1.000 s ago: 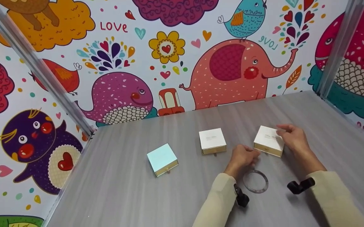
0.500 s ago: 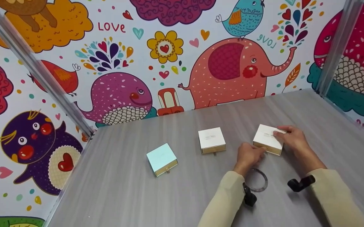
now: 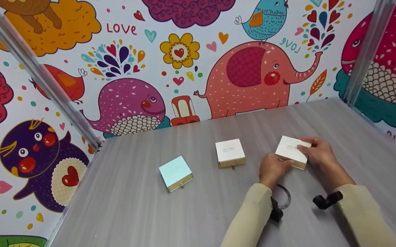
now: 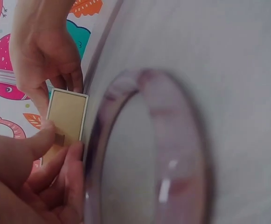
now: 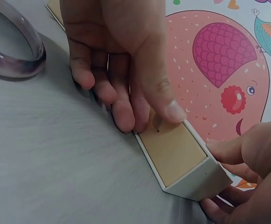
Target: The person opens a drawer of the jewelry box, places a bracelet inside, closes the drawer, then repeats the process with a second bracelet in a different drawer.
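A white drawer box (image 3: 290, 146) with a gold front lies at the right on the table. My right hand (image 3: 318, 151) holds it by its right side, thumb on the lid in the head view. My left hand (image 3: 271, 168) is at the gold drawer front (image 5: 172, 151), its thumb at the upper edge and its fingers curled below. Between that thumb and the fingers shows a small pull tab (image 4: 59, 139). The drawer looks flush with the sleeve. A translucent, purple-mottled bangle (image 3: 288, 200) lies below the left wrist, partly hidden by it.
Another white box (image 3: 230, 150) stands left of the hands, and a pale turquoise box (image 3: 175, 171) farther left. Both have gold fronts with tabs facing the person. A cartoon-printed wall (image 3: 181, 75) rises behind the grey table (image 3: 132, 206).
My left hand has moved right and slightly up to the box's drawer front, covering more of the bangle. The right hand has brought its thumb onto the lid; the other boxes stay put.
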`<action>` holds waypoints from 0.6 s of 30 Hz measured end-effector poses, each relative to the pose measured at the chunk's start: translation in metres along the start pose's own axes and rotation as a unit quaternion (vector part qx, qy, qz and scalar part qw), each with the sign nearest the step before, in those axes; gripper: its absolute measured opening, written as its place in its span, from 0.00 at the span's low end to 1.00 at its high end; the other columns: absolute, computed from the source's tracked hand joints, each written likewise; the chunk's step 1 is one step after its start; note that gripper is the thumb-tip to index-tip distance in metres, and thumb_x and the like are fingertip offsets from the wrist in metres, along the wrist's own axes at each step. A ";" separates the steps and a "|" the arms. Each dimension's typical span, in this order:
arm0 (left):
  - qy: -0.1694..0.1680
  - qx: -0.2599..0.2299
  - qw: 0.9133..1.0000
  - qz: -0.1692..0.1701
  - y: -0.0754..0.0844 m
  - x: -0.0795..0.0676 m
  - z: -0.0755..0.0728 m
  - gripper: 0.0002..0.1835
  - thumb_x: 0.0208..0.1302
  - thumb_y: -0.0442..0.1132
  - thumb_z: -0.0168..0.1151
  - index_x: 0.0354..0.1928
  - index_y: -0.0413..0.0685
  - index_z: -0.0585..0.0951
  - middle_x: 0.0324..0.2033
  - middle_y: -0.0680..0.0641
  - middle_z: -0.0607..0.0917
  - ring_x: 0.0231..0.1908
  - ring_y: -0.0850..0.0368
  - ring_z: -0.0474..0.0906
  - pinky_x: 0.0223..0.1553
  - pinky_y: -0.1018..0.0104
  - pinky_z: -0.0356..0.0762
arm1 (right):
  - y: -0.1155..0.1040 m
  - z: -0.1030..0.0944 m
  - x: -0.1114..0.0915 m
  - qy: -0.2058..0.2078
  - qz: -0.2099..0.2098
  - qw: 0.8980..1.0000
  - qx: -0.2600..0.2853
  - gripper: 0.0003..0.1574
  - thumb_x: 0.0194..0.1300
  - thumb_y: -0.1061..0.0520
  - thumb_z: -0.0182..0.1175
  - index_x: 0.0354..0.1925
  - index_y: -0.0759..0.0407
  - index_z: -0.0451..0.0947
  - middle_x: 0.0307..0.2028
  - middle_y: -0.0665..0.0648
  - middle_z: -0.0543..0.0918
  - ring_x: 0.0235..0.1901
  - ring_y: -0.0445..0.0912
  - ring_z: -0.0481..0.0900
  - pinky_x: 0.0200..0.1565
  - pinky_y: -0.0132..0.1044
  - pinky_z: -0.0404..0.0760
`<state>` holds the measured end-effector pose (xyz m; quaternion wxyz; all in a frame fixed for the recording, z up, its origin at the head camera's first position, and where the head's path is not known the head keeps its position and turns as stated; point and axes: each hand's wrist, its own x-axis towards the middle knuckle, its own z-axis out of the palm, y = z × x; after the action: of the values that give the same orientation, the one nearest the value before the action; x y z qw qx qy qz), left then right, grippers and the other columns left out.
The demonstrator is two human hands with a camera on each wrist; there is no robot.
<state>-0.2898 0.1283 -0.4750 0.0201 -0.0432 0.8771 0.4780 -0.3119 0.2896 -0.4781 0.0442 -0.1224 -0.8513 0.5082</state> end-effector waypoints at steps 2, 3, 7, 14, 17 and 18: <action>0.000 -0.001 1.000 0.002 0.000 0.000 0.000 0.15 0.50 0.45 0.79 0.14 0.49 0.84 0.12 0.57 0.77 0.17 0.63 0.63 0.20 0.69 0.58 | 0.000 0.000 0.000 0.001 0.003 1.000 0.003 0.34 0.69 0.55 0.62 0.66 0.72 0.68 0.53 0.69 0.76 0.42 0.44 0.70 0.37 0.23 0.68; 0.001 -0.001 1.000 0.004 0.001 0.000 -0.001 0.14 0.50 0.44 0.79 0.15 0.48 0.85 0.13 0.56 0.79 0.17 0.63 0.64 0.20 0.69 0.59 | 0.000 0.000 0.000 0.001 0.004 1.000 0.005 0.34 0.69 0.55 0.62 0.66 0.72 0.68 0.52 0.67 0.76 0.42 0.44 0.70 0.37 0.24 0.68; 0.004 0.005 1.000 -0.006 0.002 -0.002 -0.001 0.12 0.50 0.41 0.78 0.15 0.47 0.85 0.14 0.54 0.81 0.18 0.61 0.65 0.21 0.68 0.61 | 0.002 0.001 0.001 0.002 0.011 1.000 0.008 0.34 0.69 0.55 0.63 0.65 0.72 0.68 0.51 0.64 0.76 0.41 0.44 0.69 0.37 0.25 0.68; 0.021 0.046 0.998 -0.031 0.007 -0.004 0.000 0.14 0.47 0.38 0.76 0.12 0.49 0.80 0.15 0.54 0.77 0.19 0.58 0.65 0.22 0.64 0.63 | 0.002 0.003 0.003 0.014 0.018 1.000 0.005 0.31 0.68 0.56 0.63 0.64 0.71 0.71 0.50 0.64 0.77 0.40 0.43 0.71 0.36 0.24 0.69; 0.026 0.058 0.997 -0.035 0.008 -0.003 0.001 0.14 0.47 0.38 0.76 0.12 0.50 0.79 0.16 0.54 0.77 0.20 0.58 0.65 0.22 0.63 0.64 | 0.002 0.002 0.004 0.010 0.021 1.000 0.004 0.31 0.68 0.55 0.62 0.64 0.71 0.70 0.51 0.65 0.76 0.42 0.47 0.71 0.36 0.24 0.69; 0.026 0.062 0.997 -0.037 0.009 -0.004 0.001 0.14 0.47 0.38 0.75 0.13 0.50 0.79 0.16 0.54 0.76 0.20 0.58 0.65 0.22 0.62 0.64 | 0.002 0.002 0.004 0.008 0.023 1.000 0.004 0.32 0.69 0.55 0.62 0.64 0.71 0.70 0.52 0.66 0.76 0.43 0.48 0.71 0.36 0.24 0.69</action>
<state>-0.2871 0.1339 -0.4677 0.0176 -0.0871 0.9029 0.4207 -0.3157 0.2898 -0.4804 0.0398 -0.1455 -0.8462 0.5111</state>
